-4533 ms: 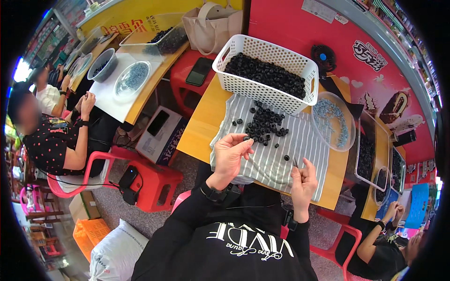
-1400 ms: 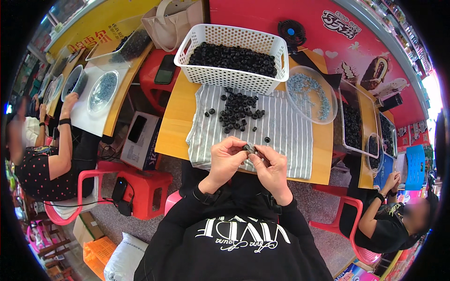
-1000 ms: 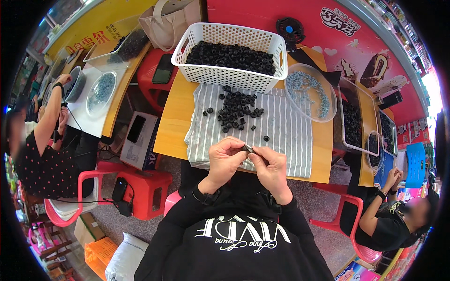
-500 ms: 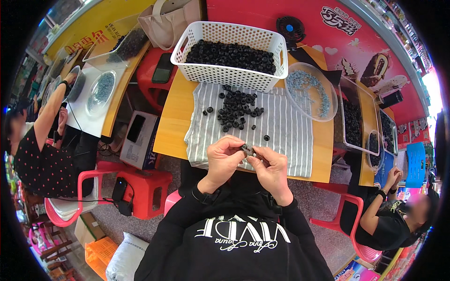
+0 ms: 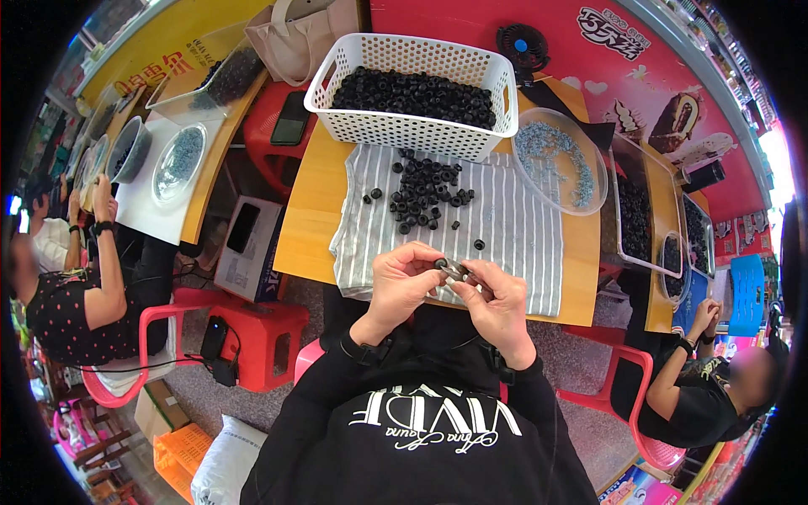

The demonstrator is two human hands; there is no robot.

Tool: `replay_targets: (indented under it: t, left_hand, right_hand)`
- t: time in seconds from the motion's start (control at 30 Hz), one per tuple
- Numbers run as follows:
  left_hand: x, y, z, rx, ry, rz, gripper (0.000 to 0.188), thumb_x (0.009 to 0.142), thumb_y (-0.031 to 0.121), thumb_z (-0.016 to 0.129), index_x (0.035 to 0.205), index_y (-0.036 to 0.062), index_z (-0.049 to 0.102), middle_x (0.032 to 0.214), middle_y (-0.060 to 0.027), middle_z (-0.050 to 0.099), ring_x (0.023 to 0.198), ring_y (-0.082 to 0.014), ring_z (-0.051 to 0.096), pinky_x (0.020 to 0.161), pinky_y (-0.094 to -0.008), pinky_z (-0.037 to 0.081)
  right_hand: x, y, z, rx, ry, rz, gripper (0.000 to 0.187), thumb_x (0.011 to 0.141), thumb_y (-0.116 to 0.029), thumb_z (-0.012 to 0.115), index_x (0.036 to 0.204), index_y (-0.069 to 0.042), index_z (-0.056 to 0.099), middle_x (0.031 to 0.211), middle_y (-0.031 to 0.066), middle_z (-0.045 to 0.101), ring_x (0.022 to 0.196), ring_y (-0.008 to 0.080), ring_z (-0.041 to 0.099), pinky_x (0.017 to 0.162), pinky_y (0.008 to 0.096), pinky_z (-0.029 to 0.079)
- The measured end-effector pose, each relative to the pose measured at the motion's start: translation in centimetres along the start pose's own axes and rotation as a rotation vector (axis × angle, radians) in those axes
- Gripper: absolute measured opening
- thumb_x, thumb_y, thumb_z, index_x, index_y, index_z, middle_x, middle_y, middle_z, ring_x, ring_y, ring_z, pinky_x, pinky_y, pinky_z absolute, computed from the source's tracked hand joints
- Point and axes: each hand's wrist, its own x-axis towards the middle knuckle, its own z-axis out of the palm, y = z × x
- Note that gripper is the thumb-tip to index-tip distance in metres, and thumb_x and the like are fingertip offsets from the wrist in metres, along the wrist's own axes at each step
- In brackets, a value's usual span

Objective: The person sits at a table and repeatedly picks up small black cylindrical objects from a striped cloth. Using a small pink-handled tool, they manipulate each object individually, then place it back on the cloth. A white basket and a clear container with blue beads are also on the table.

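Note:
Both hands meet over the front edge of the striped grey cloth (image 5: 513,244). My left hand (image 5: 399,284) pinches a small black round part (image 5: 440,263) between thumb and fingertips. Against it, the closed fingers of my right hand (image 5: 497,305) hold a small shiny greyish piece (image 5: 455,271), too small to name and partly hidden by the fingers. Beyond my hands lies a loose pile of black round parts (image 5: 421,189). One single black part (image 5: 479,245) rests apart, just above my right hand.
A white perforated basket (image 5: 404,139) full of black parts stands at the back. To its right is a clear round tray (image 5: 547,202) of bluish small pieces. A small fan (image 5: 522,46) stands behind. Co-workers sit at tables left and right. A red stool (image 5: 269,345) is at left.
My right hand has shifted slightly right, and the gap between my fingertips has widened, showing more of the black part and shiny piece. The co-worker at left has moved an arm.

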Motion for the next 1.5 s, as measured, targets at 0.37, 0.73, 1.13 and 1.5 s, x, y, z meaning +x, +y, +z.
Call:
replay_targets:
  t: [0.37, 0.73, 1.13, 1.5]
  left_hand:
    - [0.6, 0.8, -1.3, -0.091, -0.213, -0.230, 0.018, 0.078, -0.012, 0.070, 0.093, -0.0042, 0.067, 0.090, -0.0092, 0.066, 0.069, -0.0104, 0.064, 0.053, -0.0203, 0.050]
    - [0.6, 1.4, -1.1, -0.058, -0.256, -0.242, 0.015, 0.077, -0.011, 0.071, 0.091, -0.0055, 0.068, 0.090, -0.0105, 0.066, 0.068, -0.0124, 0.065, 0.049, -0.0209, 0.049]
    - [0.4, 1.2, -0.6, -0.059, -0.282, -0.260, 0.016, 0.076, -0.012, 0.071, 0.090, -0.0040, 0.067, 0.088, -0.0092, 0.064, 0.067, -0.0126, 0.064, 0.048, -0.0206, 0.049]
    - [1.2, 0.2, 1.9, 1.230, 0.072, 0.466, 0.032, 0.074, 0.011, 0.079, 0.098, -0.0022, 0.063, 0.088, -0.0168, 0.059, 0.079, -0.0362, 0.061, 0.066, -0.0410, 0.049]
  right_hand:
    - [0.1, 0.6, -1.4, -0.101, -0.121, -0.122, 0.022, 0.074, 0.001, 0.075, 0.096, 0.000, 0.069, 0.071, 0.0116, 0.064, 0.055, 0.0196, 0.062, 0.049, 0.0292, 0.045]
    - [-0.1, 0.7, -1.6, 0.029, -0.154, -0.069, 0.021, 0.076, 0.001, 0.075, 0.095, 0.000, 0.069, 0.073, 0.0128, 0.065, 0.056, 0.0197, 0.063, 0.050, 0.0300, 0.045]
    - [-0.4, 1.6, -2.6, -0.116, -0.130, -0.164, 0.020, 0.076, -0.001, 0.075, 0.095, -0.002, 0.069, 0.075, 0.0104, 0.066, 0.059, 0.0177, 0.063, 0.051, 0.0295, 0.045]
    - [-0.4, 6.2, -4.0, 0.378, 0.197, 0.206, 0.019, 0.089, -0.001, 0.067, 0.107, 0.005, 0.063, 0.079, 0.0013, 0.063, 0.070, 0.0046, 0.056, 0.062, 0.0202, 0.045]
